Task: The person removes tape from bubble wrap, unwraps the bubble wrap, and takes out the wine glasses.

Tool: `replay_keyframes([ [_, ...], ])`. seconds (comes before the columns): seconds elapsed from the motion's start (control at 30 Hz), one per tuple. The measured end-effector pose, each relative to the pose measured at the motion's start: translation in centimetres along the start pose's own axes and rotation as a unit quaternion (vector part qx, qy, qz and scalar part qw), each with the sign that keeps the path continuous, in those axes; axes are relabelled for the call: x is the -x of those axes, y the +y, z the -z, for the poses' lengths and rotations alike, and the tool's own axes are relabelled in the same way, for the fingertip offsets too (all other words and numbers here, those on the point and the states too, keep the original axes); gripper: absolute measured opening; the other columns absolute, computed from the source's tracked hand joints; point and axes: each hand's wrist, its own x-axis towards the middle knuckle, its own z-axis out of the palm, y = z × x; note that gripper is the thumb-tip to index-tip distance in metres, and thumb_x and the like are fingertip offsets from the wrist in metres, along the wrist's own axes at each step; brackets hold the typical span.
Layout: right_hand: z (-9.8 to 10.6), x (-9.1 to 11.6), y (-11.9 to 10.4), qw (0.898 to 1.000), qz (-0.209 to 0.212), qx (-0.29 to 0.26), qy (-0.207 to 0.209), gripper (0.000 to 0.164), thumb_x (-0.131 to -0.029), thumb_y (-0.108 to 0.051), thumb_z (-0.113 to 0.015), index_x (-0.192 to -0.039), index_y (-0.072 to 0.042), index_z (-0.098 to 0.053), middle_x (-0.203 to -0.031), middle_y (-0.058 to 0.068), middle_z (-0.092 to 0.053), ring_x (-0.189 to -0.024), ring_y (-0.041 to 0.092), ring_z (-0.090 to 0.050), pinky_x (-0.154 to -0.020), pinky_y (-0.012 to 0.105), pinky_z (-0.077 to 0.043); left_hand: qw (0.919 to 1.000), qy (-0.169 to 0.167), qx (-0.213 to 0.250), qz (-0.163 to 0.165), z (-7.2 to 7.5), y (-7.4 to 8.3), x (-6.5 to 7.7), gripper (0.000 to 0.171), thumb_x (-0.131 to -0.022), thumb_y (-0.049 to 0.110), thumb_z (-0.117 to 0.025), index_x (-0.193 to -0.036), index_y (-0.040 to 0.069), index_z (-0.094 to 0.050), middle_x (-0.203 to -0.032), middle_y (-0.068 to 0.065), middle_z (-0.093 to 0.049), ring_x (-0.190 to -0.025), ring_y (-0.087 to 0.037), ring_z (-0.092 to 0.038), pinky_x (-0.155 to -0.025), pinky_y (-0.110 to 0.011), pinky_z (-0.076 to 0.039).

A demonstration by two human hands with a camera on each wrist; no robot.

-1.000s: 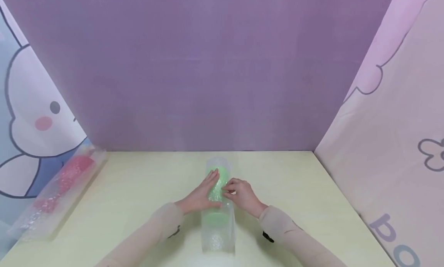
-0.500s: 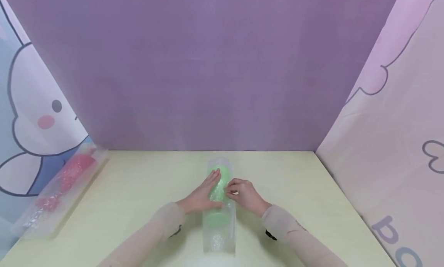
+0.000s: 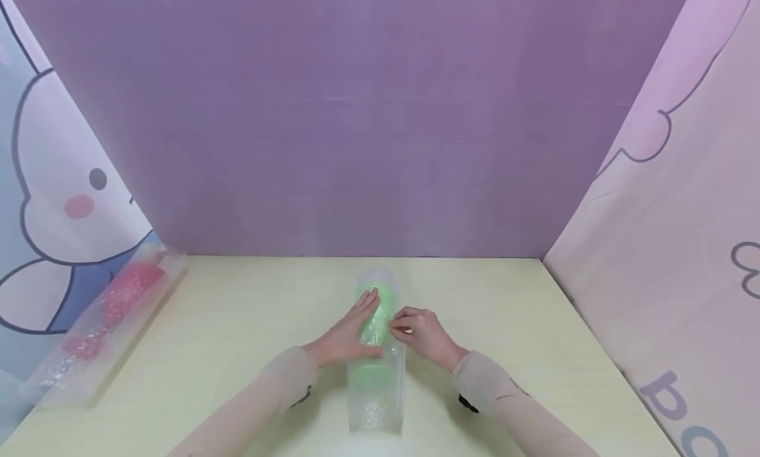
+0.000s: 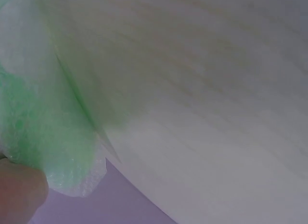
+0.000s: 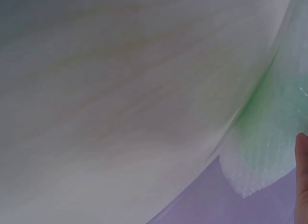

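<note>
A long roll of bubble wrap [image 3: 375, 414] lies lengthwise on the pale table, with a green object [image 3: 382, 302] showing through it. The object's kind is blurred by the wrap. My left hand [image 3: 346, 335] rests across the roll from the left, fingers extended and thumb apart, pressing on it. On the roll's right side, my right hand [image 3: 427, 335] pinches the wrap's edge between thumb and curled fingers. Both wrist views show the roll's far end, its bubble wrap [image 4: 79, 180] tinted green, with just one digit visible at the frame edge.
Another bubble-wrapped bundle [image 3: 127, 299], red inside, lies slanted along the table's left edge. A purple backdrop [image 3: 368, 127] rises behind the table [image 3: 255, 312]. Printed panels with cartoon figures stand on the left and right sides.
The right hand has shifted slightly rightward along with its fingertips, from over the roll to its right edge. The left hand keeps its place on the roll. The head view has turned a little.
</note>
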Motion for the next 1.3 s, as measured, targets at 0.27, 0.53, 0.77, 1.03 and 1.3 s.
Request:
replay_keyframes([
  [0.27,0.2,-0.4,0.1,0.999,0.021,0.04,0.004,0.011,-0.077,-0.006,-0.071,-0.089,-0.006,-0.073,-0.089,0.004,-0.071,-0.08,0.011,-0.068,-0.072,0.011,-0.053,0.9999,0.011,-0.005,0.001,0.1,-0.2,-0.5,0.105,-0.073,0.047,-0.071,-0.148,0.011,-0.006,-0.155,0.003,0.004,-0.142,-0.016,0.006,-0.115,-0.047,-0.013],
  [0.53,0.0,-1.1,0.9,0.997,0.035,0.062,0.003,0.01,-0.078,-0.005,-0.07,-0.087,-0.005,-0.073,-0.086,0.005,-0.07,-0.08,0.013,-0.067,-0.073,0.016,-0.054,0.9999,0.013,0.003,0.003,0.3,-0.6,-1.4,0.106,-0.073,0.045,-0.072,-0.148,0.012,-0.006,-0.155,0.002,0.004,-0.142,-0.016,0.007,-0.115,-0.046,-0.013],
  [0.77,0.0,-1.9,1.0,0.998,0.013,0.065,-0.004,0.009,-0.078,-0.004,-0.069,-0.087,-0.005,-0.073,-0.085,0.004,-0.07,-0.078,0.013,-0.067,-0.071,0.015,-0.054,0.9998,0.018,0.007,0.008,0.2,-1.7,-2.4,0.107,-0.072,0.047,-0.073,-0.148,0.014,-0.005,-0.155,0.004,0.004,-0.142,-0.014,0.007,-0.116,-0.044,-0.011],
  [1.03,-0.4,-2.0,0.8,0.999,-0.036,0.023,-0.008,0.008,-0.081,-0.003,-0.067,-0.087,-0.005,-0.072,-0.084,0.002,-0.067,-0.073,0.01,-0.065,-0.066,0.012,-0.053,0.9994,0.023,0.018,0.017,0.2,-2.1,-2.3,0.109,-0.07,0.05,-0.073,-0.148,0.016,-0.005,-0.154,0.009,0.006,-0.142,-0.013,0.007,-0.115,-0.045,-0.012],
  [1.3,-0.7,-1.9,0.6,0.998,-0.059,-0.01,0.005,0.007,-0.081,-0.002,-0.066,-0.084,-0.005,-0.072,-0.082,0.002,-0.067,-0.071,0.01,-0.064,-0.065,0.011,-0.052,0.9992,0.022,0.025,0.022,0.1,-2.0,-2.1,0.108,-0.071,0.048,-0.073,-0.148,0.016,-0.004,-0.154,0.009,0.007,-0.141,-0.013,0.009,-0.116,-0.044,-0.01],
])
